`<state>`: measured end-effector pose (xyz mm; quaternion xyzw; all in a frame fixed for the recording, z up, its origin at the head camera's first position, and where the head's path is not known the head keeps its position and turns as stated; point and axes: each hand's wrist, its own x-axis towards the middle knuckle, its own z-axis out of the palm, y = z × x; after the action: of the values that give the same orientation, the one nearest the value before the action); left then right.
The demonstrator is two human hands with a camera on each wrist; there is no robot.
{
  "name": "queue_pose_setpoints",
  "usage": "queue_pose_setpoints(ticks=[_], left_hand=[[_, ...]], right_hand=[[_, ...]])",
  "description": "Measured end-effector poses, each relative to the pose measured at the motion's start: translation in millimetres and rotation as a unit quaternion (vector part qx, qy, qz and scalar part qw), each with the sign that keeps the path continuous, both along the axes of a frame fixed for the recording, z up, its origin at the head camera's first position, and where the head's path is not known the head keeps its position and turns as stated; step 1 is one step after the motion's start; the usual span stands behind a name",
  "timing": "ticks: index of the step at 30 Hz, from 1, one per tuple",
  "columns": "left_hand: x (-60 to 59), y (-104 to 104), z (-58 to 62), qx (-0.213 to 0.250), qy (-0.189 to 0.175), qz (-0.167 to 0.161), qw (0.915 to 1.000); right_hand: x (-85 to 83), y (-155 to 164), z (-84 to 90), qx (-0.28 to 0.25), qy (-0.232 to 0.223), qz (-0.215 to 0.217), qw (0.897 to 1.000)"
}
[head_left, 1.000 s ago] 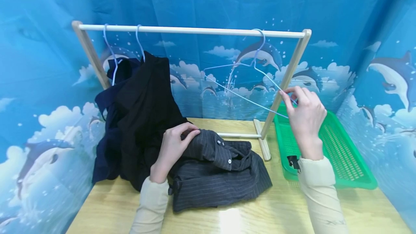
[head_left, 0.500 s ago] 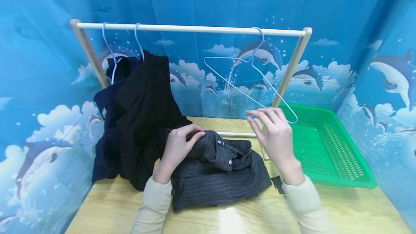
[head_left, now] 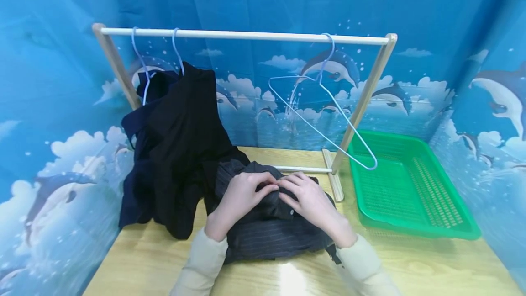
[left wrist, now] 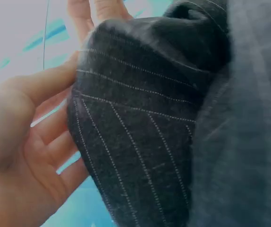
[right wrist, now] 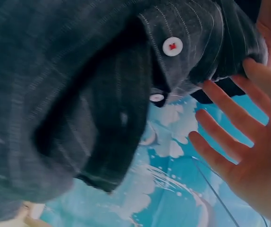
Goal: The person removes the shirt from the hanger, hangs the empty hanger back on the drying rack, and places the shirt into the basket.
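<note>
A dark grey pinstriped shirt (head_left: 271,236) with white buttons (right wrist: 172,46) lies crumpled on the wooden table (head_left: 411,264) in front of me. My left hand (head_left: 240,195) grips a raised fold of it, and in the left wrist view the cloth (left wrist: 149,118) sits between thumb and fingers (left wrist: 55,142). My right hand (head_left: 310,202) rests on the shirt beside the left one. In the right wrist view its fingers (right wrist: 230,123) are spread and straight next to the button placket (right wrist: 69,85). An empty light blue wire hanger (head_left: 373,164) hangs on the rack's rod (head_left: 246,35).
Two dark garments (head_left: 181,140) hang on hangers at the left end of the wooden rack and drape onto the table. A green plastic basket (head_left: 419,186) sits at the right, past the rack's right post (head_left: 361,104). Blue dolphin-print curtains enclose the table.
My right hand let go of the empty hanger, came down and to the left, and now lies on the shirt beside my left hand. The hanger swung back under the rod.
</note>
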<state>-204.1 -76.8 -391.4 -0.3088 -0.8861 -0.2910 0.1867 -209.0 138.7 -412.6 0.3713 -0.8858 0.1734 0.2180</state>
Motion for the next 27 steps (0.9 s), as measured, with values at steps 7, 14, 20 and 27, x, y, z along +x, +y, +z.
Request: queue_pose_setpoints(ticks=[7, 14, 20, 27], left_hand=[[19.6, -7, -13.5, -0.122, -0.059, 0.003, 0.9907], [17.0, -32, -16.1, -0.093, -0.011, 0.049, 0.9944], [-13.2, -62, -16.9, -0.03, -0.091, 0.194, 0.9762], [-34.9, -70, -45.0, -0.017, -0.257, 0.15, 0.9545]], right_hand=[[7.7, 5, -21.9, 0.037, -0.045, 0.036, 0.998], [13.0, 16, -43.4, 0.106, -0.077, 0.051, 0.99], [16.3, 22, -49.3, 0.118, -0.115, 0.054, 0.985], [21.8, 25, -46.2, 0.163, -0.169, 0.017, 0.972]])
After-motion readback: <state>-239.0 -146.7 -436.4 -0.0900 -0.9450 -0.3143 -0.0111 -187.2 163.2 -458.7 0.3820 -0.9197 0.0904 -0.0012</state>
